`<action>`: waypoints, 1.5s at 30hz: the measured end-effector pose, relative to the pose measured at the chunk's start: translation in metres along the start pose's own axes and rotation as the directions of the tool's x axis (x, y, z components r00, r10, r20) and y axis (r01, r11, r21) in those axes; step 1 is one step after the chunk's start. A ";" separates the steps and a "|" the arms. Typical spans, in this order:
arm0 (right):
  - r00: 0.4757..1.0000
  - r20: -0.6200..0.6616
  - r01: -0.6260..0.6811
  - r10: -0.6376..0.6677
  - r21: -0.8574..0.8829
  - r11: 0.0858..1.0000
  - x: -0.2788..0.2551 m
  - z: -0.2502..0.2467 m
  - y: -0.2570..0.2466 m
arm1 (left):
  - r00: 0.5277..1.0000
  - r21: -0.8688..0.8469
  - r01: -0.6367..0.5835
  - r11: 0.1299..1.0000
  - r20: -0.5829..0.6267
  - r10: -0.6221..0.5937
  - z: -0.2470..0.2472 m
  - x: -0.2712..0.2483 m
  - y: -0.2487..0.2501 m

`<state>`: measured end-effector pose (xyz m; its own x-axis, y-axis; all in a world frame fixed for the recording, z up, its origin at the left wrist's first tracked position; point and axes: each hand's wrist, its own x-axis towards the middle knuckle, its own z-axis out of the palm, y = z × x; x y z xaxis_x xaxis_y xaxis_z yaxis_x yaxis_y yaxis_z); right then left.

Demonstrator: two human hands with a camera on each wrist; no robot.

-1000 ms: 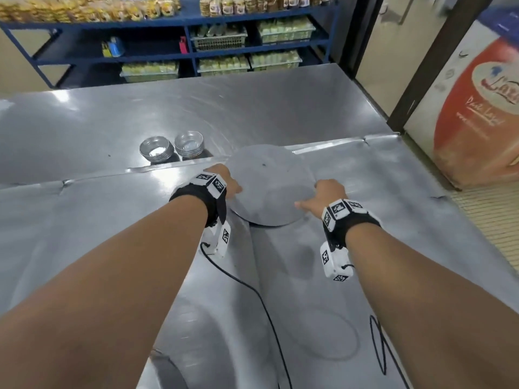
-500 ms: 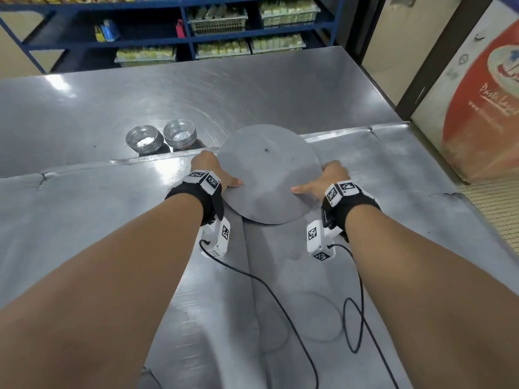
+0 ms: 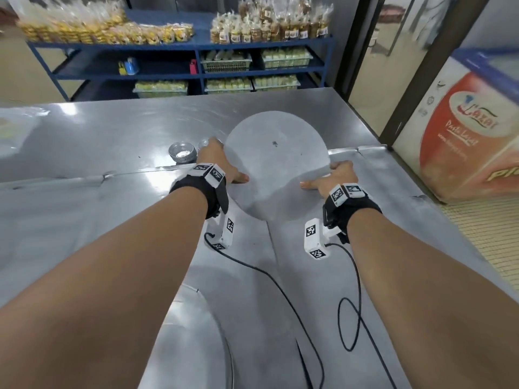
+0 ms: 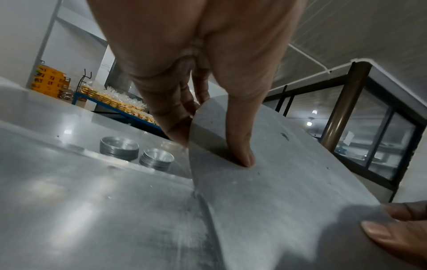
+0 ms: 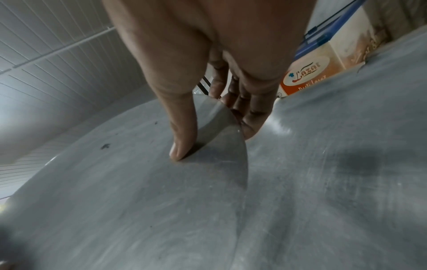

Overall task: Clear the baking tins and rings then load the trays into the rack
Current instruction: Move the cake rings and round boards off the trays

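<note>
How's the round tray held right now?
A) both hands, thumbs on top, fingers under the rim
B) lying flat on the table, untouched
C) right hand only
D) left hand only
A: the left hand and right hand each grip opposite edges of the round tray, thumb on top and fingers beneath.

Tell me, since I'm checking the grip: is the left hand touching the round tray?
Touching. The left wrist view shows the left hand gripping the round tray, thumb on top, fingers under its edge.

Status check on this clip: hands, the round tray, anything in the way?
Left hand and right hand grip round tray at opposite edges, thumbs on top. Tray tilted over table. Stacked tins beside left hand.
</note>
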<state>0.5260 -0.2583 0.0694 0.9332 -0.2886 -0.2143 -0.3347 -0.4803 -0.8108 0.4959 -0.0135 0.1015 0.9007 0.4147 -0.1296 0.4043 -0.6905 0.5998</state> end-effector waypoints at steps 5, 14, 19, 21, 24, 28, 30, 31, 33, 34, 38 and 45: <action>0.997 0.025 0.073 -0.073 0.001 0.997 -0.073 -0.005 -0.018 | 0.999 -0.053 -0.029 0.998 0.013 0.030 -0.061 -0.061 -0.028; 0.972 0.127 0.199 -0.200 0.021 0.980 -0.210 0.004 -0.022 | 0.996 0.082 -0.092 0.992 0.003 0.092 -0.138 -0.157 -0.112; 0.953 0.152 0.269 -0.261 -0.034 0.963 -0.262 0.019 -0.009 | 0.994 0.123 -0.073 0.990 -0.076 0.082 -0.157 -0.200 -0.152; 0.948 0.149 0.288 -0.281 -0.027 0.957 -0.277 0.023 -0.003 | 0.995 0.099 -0.050 0.994 -0.086 0.059 -0.160 -0.214 -0.168; 0.935 0.145 0.330 -0.323 -0.024 0.944 -0.293 0.031 0.008 | 0.998 -0.050 -0.020 0.999 -0.067 0.017 -0.156 -0.232 -0.195; 0.909 0.186 0.393 -0.374 -0.077 0.917 -0.309 0.043 0.018 | 0.999 -0.065 -0.034 0.997 -0.037 0.031 -0.147 -0.253 -0.226; 0.898 0.205 0.415 -0.389 -0.103 0.904 -0.315 0.047 0.021 | 0.998 -0.076 -0.024 0.997 -0.059 0.019 -0.142 -0.261 -0.239; 0.894 0.213 0.423 -0.393 -0.115 0.899 -0.317 0.049 0.021 | 0.997 -0.080 -0.018 0.997 -0.074 0.012 -0.141 -0.264 -0.244; 0.891 0.219 0.433 -0.398 -0.143 0.890 -0.320 0.052 0.023 | 0.995 -0.080 -0.015 0.997 -0.096 0.008 -0.139 -0.269 -0.253; 0.891 0.219 0.436 -0.399 -0.157 0.886 -0.321 0.054 0.024 | 0.995 -0.080 -0.016 0.997 -0.099 0.008 -0.138 -0.271 -0.257; 0.887 0.238 0.446 -0.397 -0.210 0.870 -0.325 0.060 0.026 | 0.996 -0.089 -0.015 0.996 -0.087 0.008 -0.135 -0.280 -0.269; 0.879 0.248 0.470 -0.408 -0.296 0.831 -0.329 0.066 0.025 | 0.993 -0.071 -0.038 0.997 -0.114 0.030 -0.124 -0.287 -0.274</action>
<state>0.2197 -0.1207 0.0835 0.9890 0.1480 0.0073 0.1214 -0.7805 -0.6133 0.1067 0.1305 0.0724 0.8884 0.4586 -0.0209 0.3573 -0.6621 0.6588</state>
